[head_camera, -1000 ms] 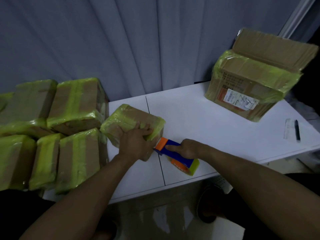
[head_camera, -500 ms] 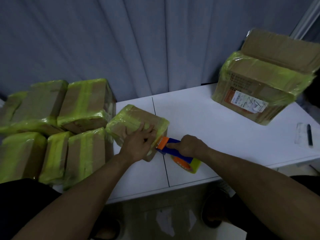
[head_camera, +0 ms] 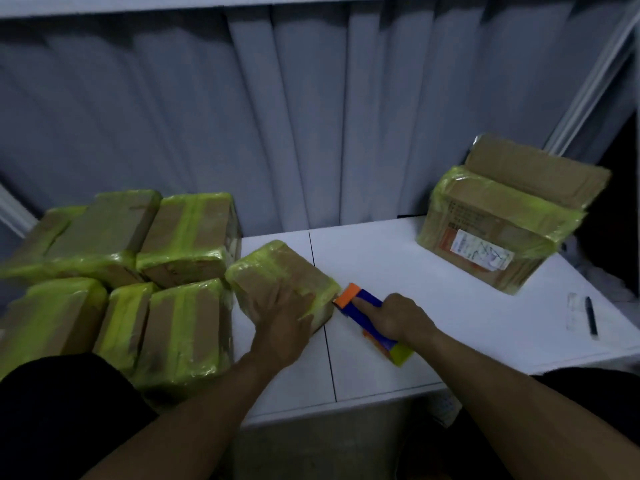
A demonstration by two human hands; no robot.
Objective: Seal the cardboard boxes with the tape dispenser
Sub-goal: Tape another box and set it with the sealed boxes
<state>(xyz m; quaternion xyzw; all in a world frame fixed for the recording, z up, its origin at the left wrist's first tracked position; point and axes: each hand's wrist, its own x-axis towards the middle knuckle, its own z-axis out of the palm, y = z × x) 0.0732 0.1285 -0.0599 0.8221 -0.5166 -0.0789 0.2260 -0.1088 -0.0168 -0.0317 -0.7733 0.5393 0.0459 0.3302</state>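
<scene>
Right hand (head_camera: 398, 317) wraps the tape dispenser (head_camera: 358, 306), forefinger along its top, orange nose touching the right edge of the small box (head_camera: 277, 268) on the table (head_camera: 381, 265). Left hand (head_camera: 282, 320), fingers spread, presses that box. Beyond: sealed boxes (head_camera: 183, 233) left, open carton (head_camera: 491, 230) far right.

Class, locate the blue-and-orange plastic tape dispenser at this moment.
Head view, right of centre: the blue-and-orange tape dispenser is above the white table, held by the right hand, its orange end at the small green-taped cardboard box under the left hand.

Perhaps 8 boxes (head_camera: 187, 233) — 1 dispenser (head_camera: 350, 297)
</scene>
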